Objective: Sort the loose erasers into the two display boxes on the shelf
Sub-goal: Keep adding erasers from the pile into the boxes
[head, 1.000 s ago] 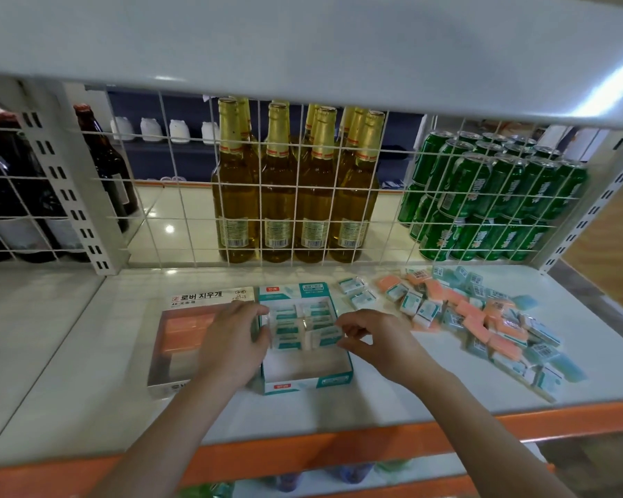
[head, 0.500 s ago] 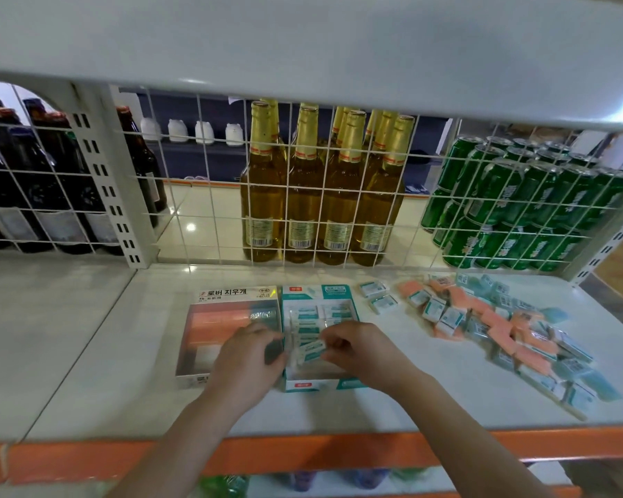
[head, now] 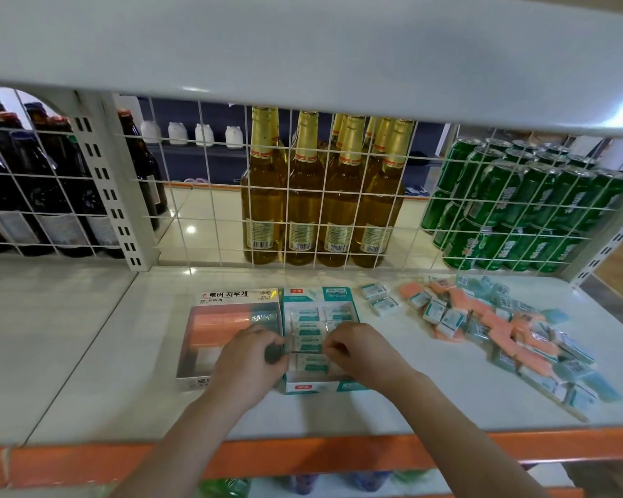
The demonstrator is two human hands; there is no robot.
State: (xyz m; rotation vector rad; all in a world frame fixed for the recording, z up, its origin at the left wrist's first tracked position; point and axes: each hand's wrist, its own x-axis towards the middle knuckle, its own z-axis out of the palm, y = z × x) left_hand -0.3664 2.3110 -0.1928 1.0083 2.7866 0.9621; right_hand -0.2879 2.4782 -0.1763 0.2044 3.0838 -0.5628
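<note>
My right hand [head: 360, 350] had carried a white-sleeved eraser [head: 310, 361] into the teal display box [head: 321, 386]; both it and my left hand [head: 249, 361] pinched it, seating the front row. The loose pile [head: 500, 328] remained right of that box.

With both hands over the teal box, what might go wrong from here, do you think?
1. The right hand and left hand crowd the teal box; a nudge could disturb its packed rows.
2. The loose erasers mix orange and teal, so one may land in the orange box.
</note>
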